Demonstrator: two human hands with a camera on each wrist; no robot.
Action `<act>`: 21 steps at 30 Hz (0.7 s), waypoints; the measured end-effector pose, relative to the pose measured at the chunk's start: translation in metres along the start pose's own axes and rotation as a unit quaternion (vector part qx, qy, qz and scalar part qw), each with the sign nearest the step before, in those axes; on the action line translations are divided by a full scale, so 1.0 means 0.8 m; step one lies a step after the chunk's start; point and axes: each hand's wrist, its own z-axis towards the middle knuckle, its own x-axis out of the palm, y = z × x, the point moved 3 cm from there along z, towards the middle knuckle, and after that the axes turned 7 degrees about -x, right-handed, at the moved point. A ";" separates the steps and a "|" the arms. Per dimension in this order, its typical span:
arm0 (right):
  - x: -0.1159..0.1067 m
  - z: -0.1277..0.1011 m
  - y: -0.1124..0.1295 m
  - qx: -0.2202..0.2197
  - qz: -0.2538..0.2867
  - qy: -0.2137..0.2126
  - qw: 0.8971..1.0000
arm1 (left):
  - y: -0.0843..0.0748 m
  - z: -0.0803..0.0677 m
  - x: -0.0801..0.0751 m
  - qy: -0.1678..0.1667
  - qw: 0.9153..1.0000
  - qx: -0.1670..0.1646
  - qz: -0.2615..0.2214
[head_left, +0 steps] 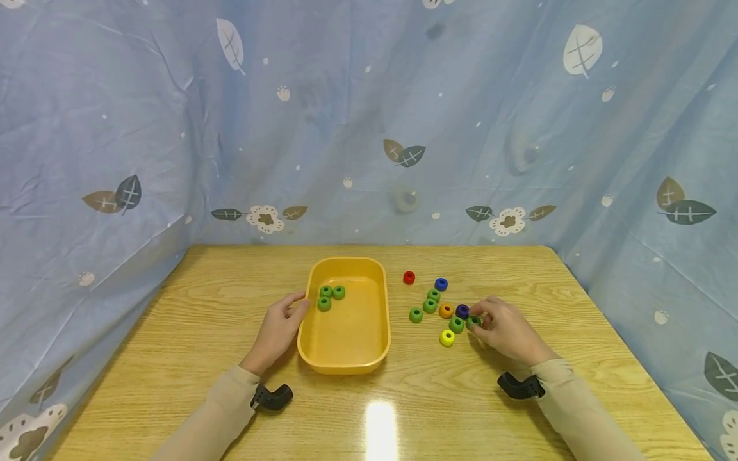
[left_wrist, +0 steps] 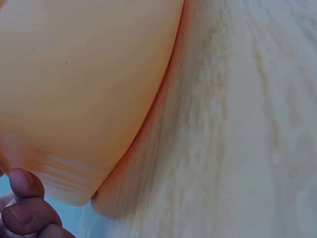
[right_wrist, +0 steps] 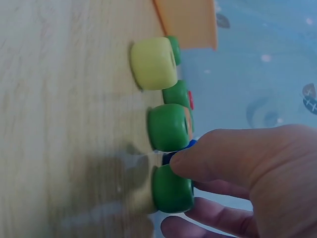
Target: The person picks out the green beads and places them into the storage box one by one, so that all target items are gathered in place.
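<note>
Three green rings (head_left: 331, 297) lie already in the yellow tray (head_left: 348, 363), which the left hand (head_left: 278, 331) steadies with relaxed fingers, while right of the tray the right hand (head_left: 507, 331) pinches a green ring (head_left: 473, 321), four more green rings (head_left: 434, 310) waiting there.

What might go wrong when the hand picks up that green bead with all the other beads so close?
The right hand pinches a green ring-shaped bead packed against another green bead and a dark purple bead; lifting it may knock those and send them rolling on the wooden table. The left hand only touches the rim of the yellow plastic tray, so the tray might slide if bumped.
</note>
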 end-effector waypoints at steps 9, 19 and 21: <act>0.005 0.000 -0.003 0.005 0.005 0.007 1.000 | -0.002 -0.002 0.000 0.004 1.000 0.004 -0.017; 0.006 -0.002 -0.005 0.008 0.010 0.011 1.000 | -0.006 -0.005 0.001 -0.006 1.000 0.011 -0.003; 0.006 -0.001 -0.005 0.008 0.011 0.012 1.000 | -0.006 -0.005 0.000 -0.009 1.000 0.011 -0.002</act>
